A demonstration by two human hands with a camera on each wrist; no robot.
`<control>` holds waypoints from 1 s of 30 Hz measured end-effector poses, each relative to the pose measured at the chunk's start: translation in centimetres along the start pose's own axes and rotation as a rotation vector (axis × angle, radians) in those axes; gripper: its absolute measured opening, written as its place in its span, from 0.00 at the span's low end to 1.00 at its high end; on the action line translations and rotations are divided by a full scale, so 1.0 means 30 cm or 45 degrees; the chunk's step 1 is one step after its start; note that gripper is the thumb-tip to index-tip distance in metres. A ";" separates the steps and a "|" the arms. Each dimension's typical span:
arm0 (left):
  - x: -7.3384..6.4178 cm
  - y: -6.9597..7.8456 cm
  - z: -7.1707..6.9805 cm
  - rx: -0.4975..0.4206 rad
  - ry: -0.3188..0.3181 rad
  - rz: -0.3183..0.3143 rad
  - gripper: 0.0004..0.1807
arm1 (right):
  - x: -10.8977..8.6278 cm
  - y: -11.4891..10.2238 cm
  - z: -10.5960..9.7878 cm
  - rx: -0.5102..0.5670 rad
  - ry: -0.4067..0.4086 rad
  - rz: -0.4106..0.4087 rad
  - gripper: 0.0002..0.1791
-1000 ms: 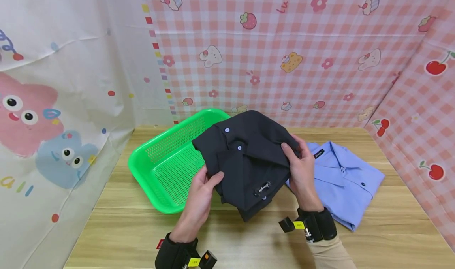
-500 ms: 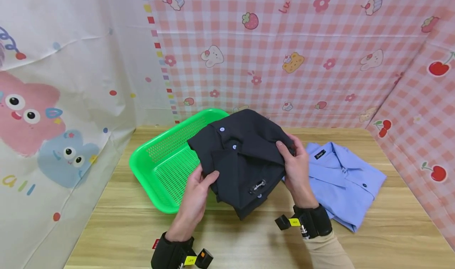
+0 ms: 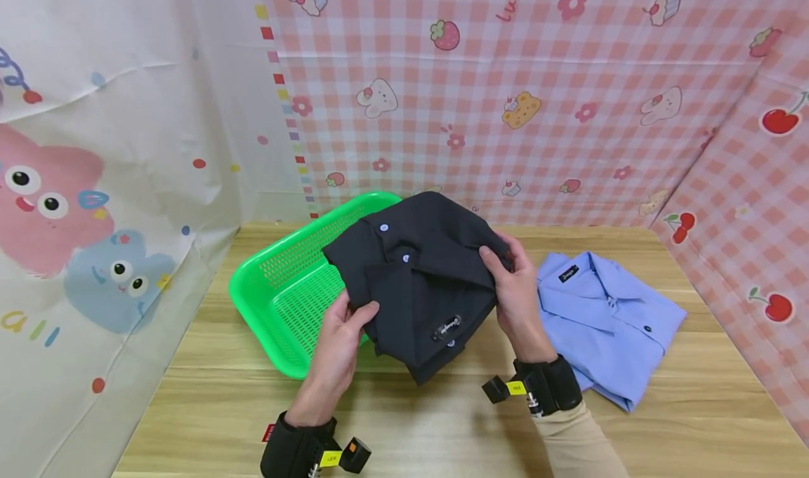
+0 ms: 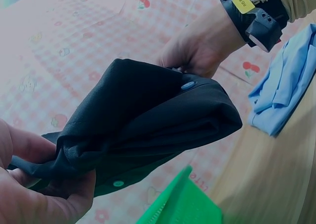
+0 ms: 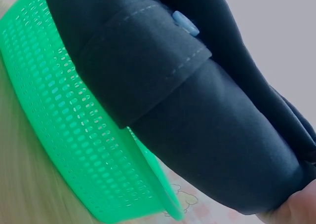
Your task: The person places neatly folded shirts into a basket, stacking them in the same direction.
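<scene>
Both hands hold up a folded black shirt [image 3: 436, 253] with pale buttons and a label inside its collar. My left hand [image 3: 335, 341] pinches its left edge, thumb on top; in the left wrist view the left hand's thumb and fingers [image 4: 74, 194] close on the bunched cloth. At the opposite edge my right hand [image 3: 515, 292] pinches the shirt, its thumb over the front. The shirt overlaps the right part of a green basket [image 3: 253, 309] in the head view. The right wrist view has the black cloth [image 5: 148, 66] in front of the basket's perforated side.
A folded light blue shirt [image 3: 613, 323] lies on the wooden table [image 3: 442, 429], right of my right hand. Behind the table hangs a pink checked cloth [image 3: 474, 64], and a white printed cloth [image 3: 145, 148] hangs at the left.
Both hands have moved a little to the left with the black shirt, which covers more of the basket. More of the blue shirt's left side shows.
</scene>
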State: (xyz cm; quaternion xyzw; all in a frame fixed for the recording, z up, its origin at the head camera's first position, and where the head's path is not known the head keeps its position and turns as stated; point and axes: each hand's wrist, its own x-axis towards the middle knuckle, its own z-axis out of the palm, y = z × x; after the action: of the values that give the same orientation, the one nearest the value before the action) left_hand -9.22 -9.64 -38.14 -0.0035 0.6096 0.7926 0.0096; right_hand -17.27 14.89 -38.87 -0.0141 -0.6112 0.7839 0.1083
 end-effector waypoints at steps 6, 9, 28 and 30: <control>0.006 0.004 -0.016 0.019 0.034 -0.012 0.27 | 0.011 0.012 0.019 0.002 -0.022 0.018 0.22; 0.005 0.005 -0.027 0.030 0.037 -0.006 0.27 | 0.014 0.020 0.030 -0.015 -0.031 0.020 0.22; 0.015 0.024 -0.075 0.078 0.068 0.008 0.30 | 0.023 0.035 0.084 -0.014 -0.095 0.008 0.23; 0.016 0.028 -0.080 0.082 0.076 0.011 0.30 | 0.025 0.037 0.091 -0.017 -0.105 0.011 0.23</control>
State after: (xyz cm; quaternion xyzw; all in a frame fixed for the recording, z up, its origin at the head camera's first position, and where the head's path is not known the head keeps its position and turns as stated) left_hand -9.73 -12.17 -37.96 -0.0242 0.6347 0.7723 -0.0117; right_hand -18.58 12.17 -39.15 0.0151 -0.6201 0.7803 0.0796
